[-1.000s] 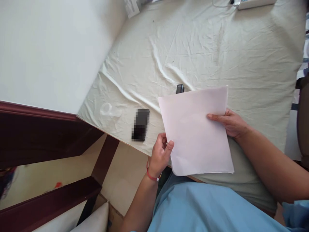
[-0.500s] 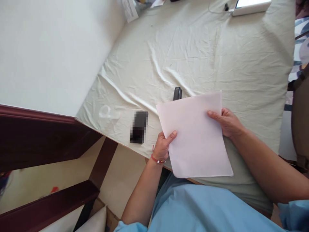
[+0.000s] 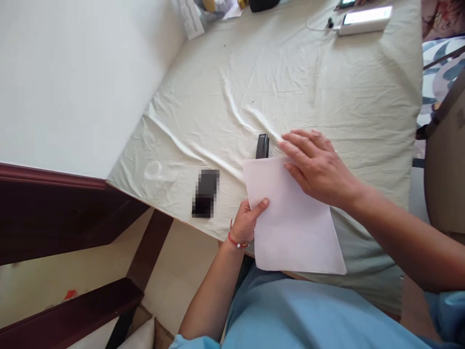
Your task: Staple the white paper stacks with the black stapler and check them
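The person is leaning over a table draped in a pale, wrinkled cloth (image 3: 327, 82), its creases running in long soft ridges toward the near edge. A sheet of white paper (image 3: 290, 228) is lying on the cloth at that near edge, thin and smooth, its lower corners hanging out over the person's light blue shirt (image 3: 308, 315).

The left hand (image 3: 247, 224) is pinching the paper's left edge, thumb on top and the other fingers curled underneath, a red cord bracelet (image 3: 236, 241) circling the wrist. The right hand (image 3: 317, 165) is lying across the paper's far end with fingers (image 3: 301, 140) stretched out flat and loose, gripping nothing, the fingertips reaching past the paper's far edge; that hand is hiding the paper's upper right corner.

Just beyond the paper's far left corner a slim black stapler (image 3: 262, 145) is sitting on the cloth, its near end tucked at or under the sheet's edge, close beside the right hand's fingertips. To the left of the paper, apart from it, a small dark flat object (image 3: 205, 192) is lying near the table's edge, too blurred to make out.

At the far end of the table a white rectangular device (image 3: 365, 20) with a thin cable is resting, and a few small items are crowding the far corner, too small to identify. A plain white wall (image 3: 72, 72) is running along the table's left side, trimmed below with dark reddish-brown wood (image 3: 54, 203).
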A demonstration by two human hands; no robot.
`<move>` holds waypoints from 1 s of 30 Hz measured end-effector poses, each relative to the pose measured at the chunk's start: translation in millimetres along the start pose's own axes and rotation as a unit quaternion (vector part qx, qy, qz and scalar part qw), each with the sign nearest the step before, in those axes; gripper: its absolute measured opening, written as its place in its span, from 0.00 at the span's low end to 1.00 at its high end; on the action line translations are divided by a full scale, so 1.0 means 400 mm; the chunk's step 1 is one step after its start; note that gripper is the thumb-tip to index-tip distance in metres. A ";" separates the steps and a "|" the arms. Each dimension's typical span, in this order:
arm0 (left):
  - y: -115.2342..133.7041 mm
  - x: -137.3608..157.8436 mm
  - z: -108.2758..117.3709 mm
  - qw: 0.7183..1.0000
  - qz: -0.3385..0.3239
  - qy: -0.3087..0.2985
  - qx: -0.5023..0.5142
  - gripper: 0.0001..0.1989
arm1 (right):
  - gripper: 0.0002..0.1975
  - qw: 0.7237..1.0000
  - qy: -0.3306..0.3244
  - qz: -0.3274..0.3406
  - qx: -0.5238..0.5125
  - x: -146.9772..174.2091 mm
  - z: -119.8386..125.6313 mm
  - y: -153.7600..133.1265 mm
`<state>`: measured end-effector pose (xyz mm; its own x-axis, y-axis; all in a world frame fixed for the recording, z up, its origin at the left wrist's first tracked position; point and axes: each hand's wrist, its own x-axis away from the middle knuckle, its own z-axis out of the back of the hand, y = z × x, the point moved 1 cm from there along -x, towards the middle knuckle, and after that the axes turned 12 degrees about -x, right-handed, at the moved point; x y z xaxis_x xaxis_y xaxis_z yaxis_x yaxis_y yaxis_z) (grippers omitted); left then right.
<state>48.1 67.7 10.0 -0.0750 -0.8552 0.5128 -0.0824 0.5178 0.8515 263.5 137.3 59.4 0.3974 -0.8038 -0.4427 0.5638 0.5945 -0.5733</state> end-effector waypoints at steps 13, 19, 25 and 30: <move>-0.019 0.015 -0.002 0.999 0.032 0.020 0.033 0.31 | 0.18 0.991 -0.121 -0.028 -0.054 -0.048 -0.060 -0.011; -0.029 0.000 -0.002 0.996 0.072 0.016 0.047 0.26 | 0.14 0.959 -0.220 -0.166 -0.061 -0.088 -0.091 0.038; -0.036 -0.039 0.008 0.997 0.044 0.068 0.014 0.20 | 0.15 0.915 -0.310 -0.259 -0.008 -0.120 -0.134 0.059; -0.028 -0.084 0.016 0.995 0.034 0.084 -0.029 0.17 | 0.16 0.913 -0.296 -0.279 0.017 -0.140 -0.146 0.076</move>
<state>45.1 90.7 -17.6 0.0900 -0.8127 0.5756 -0.0256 0.5759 0.8171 216.2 201.8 26.4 0.3562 -0.8589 0.3679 0.8169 0.0950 -0.5690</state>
